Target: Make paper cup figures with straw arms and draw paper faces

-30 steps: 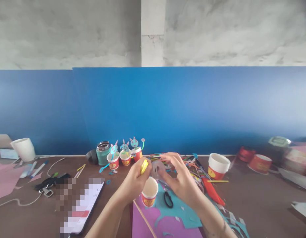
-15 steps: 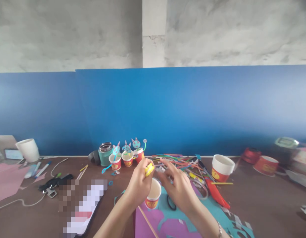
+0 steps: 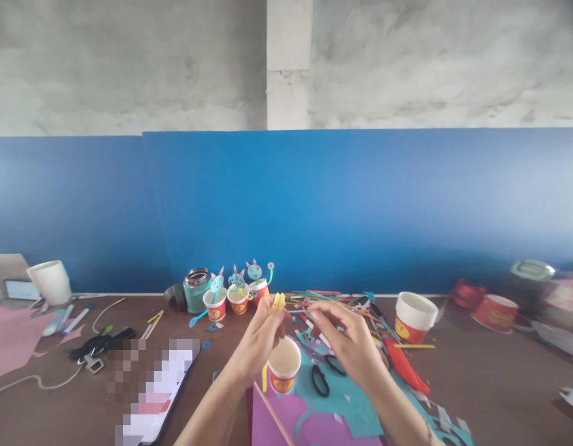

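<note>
My left hand point(image 3: 261, 331) pinches a bent yellow strip point(image 3: 278, 303), perhaps a straw; its folded end sticks up above the fingers. A yellow length also shows below that hand, beside a red and white paper cup point(image 3: 284, 367). To the right, my right hand point(image 3: 344, 331) has its thumb and fingertips drawn together; whatever they hold is too small to make out. The cup stands upright below and between both hands. Black-handled scissors point(image 3: 320, 379) lie on blue paper point(image 3: 358, 399) near my right wrist. A thin wooden stick point(image 3: 273, 414) rests on purple paper point(image 3: 286, 409).
Three paper cups point(image 3: 238, 301) with blue animal faces stand at the back beside a teal flask point(image 3: 197, 296). Colourful strips point(image 3: 323, 296) are heaped behind my hands. Stacked cups point(image 3: 415, 317) and a red pouch point(image 3: 407, 365) lie right; a phone point(image 3: 168, 384) lies left.
My right hand's fingers have drawn closer together and the hand has shifted slightly right. The yellow strip in my left hand is turned more upright. More of the scissors shows.
</note>
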Demonstrator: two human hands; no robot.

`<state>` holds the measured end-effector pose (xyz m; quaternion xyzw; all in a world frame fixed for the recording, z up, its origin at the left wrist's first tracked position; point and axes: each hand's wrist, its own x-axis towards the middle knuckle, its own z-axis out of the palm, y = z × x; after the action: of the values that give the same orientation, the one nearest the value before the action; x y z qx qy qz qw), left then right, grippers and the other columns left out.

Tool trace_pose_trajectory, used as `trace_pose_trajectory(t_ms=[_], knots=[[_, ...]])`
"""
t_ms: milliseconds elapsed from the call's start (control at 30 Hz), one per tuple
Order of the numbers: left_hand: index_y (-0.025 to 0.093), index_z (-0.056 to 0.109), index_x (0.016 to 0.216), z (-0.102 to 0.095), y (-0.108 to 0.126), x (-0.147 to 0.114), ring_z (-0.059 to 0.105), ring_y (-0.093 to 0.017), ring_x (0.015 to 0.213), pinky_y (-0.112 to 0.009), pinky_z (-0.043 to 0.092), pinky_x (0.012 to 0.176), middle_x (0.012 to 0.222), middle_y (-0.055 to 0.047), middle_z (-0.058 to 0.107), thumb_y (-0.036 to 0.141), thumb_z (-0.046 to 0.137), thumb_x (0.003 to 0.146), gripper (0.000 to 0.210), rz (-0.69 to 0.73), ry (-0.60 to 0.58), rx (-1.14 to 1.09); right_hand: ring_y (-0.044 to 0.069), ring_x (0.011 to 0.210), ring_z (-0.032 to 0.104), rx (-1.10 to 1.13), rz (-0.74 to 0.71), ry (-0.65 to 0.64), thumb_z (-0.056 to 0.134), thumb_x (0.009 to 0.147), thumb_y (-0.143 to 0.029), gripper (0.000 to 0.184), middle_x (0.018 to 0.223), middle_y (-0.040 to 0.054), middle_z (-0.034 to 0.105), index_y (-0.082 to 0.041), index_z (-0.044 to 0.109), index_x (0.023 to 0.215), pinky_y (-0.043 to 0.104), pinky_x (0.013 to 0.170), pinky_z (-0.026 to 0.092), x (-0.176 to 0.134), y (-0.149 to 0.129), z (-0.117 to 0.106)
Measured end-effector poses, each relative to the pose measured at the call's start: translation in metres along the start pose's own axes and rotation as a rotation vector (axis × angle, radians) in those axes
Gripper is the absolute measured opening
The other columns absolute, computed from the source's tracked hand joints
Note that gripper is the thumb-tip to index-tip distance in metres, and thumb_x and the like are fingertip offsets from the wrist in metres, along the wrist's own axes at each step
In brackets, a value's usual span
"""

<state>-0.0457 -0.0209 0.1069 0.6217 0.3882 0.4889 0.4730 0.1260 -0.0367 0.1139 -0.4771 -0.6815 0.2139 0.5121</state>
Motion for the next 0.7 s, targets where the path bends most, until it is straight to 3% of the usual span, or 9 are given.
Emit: trace_pose_trajectory(t_ms=[233, 533, 700], knots=[[0.017, 0.061, 0.087, 0.016, -0.006, 0.001, 0.049, -0.013, 0.059, -0.023, 0.036, 0.056, 0.068, 0.0, 0.057, 0.037, 0.046, 0.089, 0.025, 0.136, 0.0, 0.225, 0.015, 0.057, 0.058, 0.052, 0.037, -0.097, 0.05, 0.085, -0.033, 0.023, 0.064, 0.0015, 0.064, -0.018, 0.068, 0.083, 0.023, 0.052, 0.043, -0.004, -0.005, 0.007], [0.019, 0.066, 0.103, 0.024, -0.007, -0.005, 0.062, -0.02, 0.085, -0.025, 0.043, 0.073, 0.096, -0.007, 0.07, 0.024, 0.045, 0.09, 0.025, 0.208, 0.04, 0.399, 0.015, 0.046, 0.056, 0.028, 0.157, -0.067, 0.051, 0.083, -0.043, 0.029, 0.049, -0.0007, 0.057, -0.018, 0.064, 0.074, 0.023, 0.046, 0.038, -0.002, -0.001, 0.008], [0.02, 0.066, 0.103, 0.024, -0.008, -0.004, 0.063, -0.02, 0.089, -0.026, 0.044, 0.078, 0.099, -0.007, 0.07, 0.019, 0.043, 0.09, 0.027, 0.285, 0.037, 0.378, 0.016, 0.046, 0.058, -0.047, 0.176, -0.044, 0.051, 0.083, -0.048, 0.033, 0.047, -0.0003, 0.06, -0.019, 0.065, 0.076, 0.023, 0.046, 0.037, -0.003, 0.003, 0.009]])
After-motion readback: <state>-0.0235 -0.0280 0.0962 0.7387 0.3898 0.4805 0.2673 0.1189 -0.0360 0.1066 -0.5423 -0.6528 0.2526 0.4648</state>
